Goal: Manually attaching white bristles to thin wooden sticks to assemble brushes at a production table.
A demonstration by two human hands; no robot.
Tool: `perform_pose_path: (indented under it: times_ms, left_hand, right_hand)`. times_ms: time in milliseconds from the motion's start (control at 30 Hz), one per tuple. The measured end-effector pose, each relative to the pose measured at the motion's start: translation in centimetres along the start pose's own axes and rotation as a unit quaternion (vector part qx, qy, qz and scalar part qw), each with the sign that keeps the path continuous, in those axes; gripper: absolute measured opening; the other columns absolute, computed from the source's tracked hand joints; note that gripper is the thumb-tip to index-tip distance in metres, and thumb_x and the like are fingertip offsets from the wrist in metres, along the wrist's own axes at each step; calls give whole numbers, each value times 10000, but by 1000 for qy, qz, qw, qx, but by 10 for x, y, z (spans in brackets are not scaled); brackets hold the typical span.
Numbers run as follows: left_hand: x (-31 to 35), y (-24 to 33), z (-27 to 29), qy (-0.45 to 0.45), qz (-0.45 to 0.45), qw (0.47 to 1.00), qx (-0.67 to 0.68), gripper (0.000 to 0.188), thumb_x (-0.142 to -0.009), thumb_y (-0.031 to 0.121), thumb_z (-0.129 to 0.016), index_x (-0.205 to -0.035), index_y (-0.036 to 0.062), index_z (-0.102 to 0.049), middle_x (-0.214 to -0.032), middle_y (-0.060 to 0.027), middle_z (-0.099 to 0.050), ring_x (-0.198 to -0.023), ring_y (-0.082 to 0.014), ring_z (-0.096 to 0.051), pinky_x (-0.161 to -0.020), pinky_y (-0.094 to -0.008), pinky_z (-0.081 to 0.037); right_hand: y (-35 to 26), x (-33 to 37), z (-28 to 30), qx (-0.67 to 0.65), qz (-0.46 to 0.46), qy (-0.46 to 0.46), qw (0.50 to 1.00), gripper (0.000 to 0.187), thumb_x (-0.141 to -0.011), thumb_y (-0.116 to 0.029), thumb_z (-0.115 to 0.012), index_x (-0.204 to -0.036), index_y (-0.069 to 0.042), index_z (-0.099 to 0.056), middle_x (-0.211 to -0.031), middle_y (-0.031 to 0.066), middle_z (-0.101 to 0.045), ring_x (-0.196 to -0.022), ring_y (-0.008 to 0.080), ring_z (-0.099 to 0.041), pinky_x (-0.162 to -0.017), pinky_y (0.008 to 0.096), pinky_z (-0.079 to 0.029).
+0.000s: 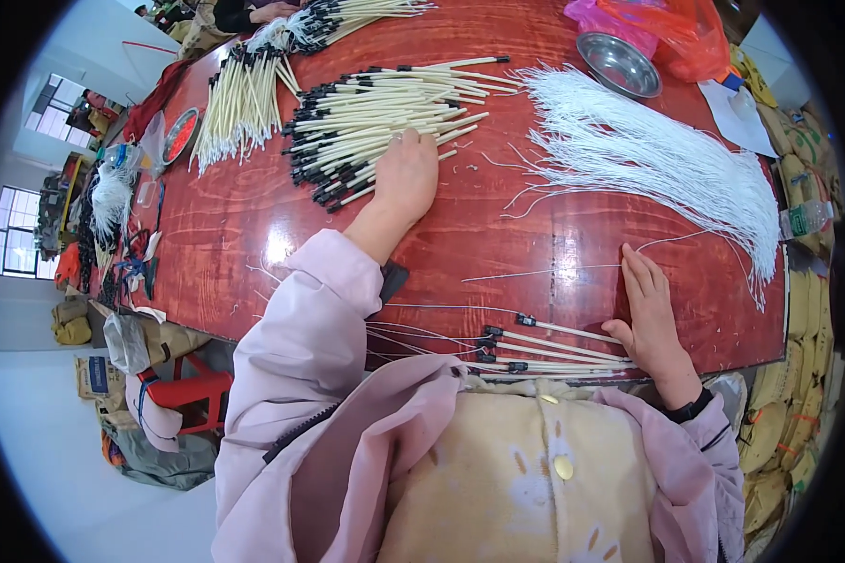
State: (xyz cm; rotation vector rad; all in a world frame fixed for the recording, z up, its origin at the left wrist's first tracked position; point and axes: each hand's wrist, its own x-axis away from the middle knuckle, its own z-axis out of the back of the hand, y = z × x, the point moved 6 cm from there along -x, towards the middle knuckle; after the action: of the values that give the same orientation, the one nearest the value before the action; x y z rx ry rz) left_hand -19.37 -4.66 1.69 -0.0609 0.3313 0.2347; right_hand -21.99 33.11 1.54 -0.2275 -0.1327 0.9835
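My left hand [407, 175] reaches to the near edge of a pile of cream-coloured sticks with black ends [347, 117]. Its fingers are curled closed around one of the sticks, and their tips are partly hidden. Stretched out over the table, my right hand [652, 317] has its fingertips at a thin white cord [545, 273]. That cord runs toward a long bundle of white cords [657, 155] on the right. Beside my right thumb, along the near edge, lie several cream sticks [573, 343] with black ends and thin white cords trailing left.
The red table [507, 225] also bears a metal bowl [620, 64], red and pink plastic bags [667, 33], a bowl of small red pieces [181, 136] and another stick bundle [244, 98]. A co-worker's hand [274, 11] shows at the far side. A red stool [192, 389] stands at left.
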Motion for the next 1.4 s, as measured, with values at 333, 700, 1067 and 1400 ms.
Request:
perform_pose_path:
  times_ms: [333,700,1067,1400]
  left_hand:
    - [78,18,76,-16,-43,948,316,91,-940,24,-597,-1030,33,-599,-968,-195,-620,-910,-431,-614,-814,-492,-500]
    - [154,20,66,-95,4,946,311,68,-923,7,-658,-990,7,-644,-932,-191,-633,-832,-407,-633,-719,-446,-507]
    - [151,31,62,-120,13,942,314,91,-919,10,-656,-1010,8,-649,-956,-172,-617,-928,-403,-624,-792,-479,-520]
    - [143,38,59,-117,10,942,315,95,-920,12,-652,-1015,11,-642,-967,-178,-612,-922,-408,-625,-788,-485,-516]
  right_hand:
    - [3,1,-1,-7,-7,31,999,996,-922,-698,-542,-1521,84,-394,-1634,200,-356,-1461,410,-348,-1219,494,-278]
    - [2,0,0,-8,-13,38,999,975,-908,-664,-594,-1515,76,-407,-1629,184,-370,-1445,401,-366,-1207,486,-295]
    - [2,-3,1,-1,-15,34,999,999,-865,-654,-651,-1508,74,-418,-1615,175,-387,-1430,392,-382,-1201,485,-302]
    - [2,-2,3,12,-2,31,999,1024,-823,-649,-686,-1499,77,-431,-1616,163,-392,-1429,389,-380,-1200,485,-303]
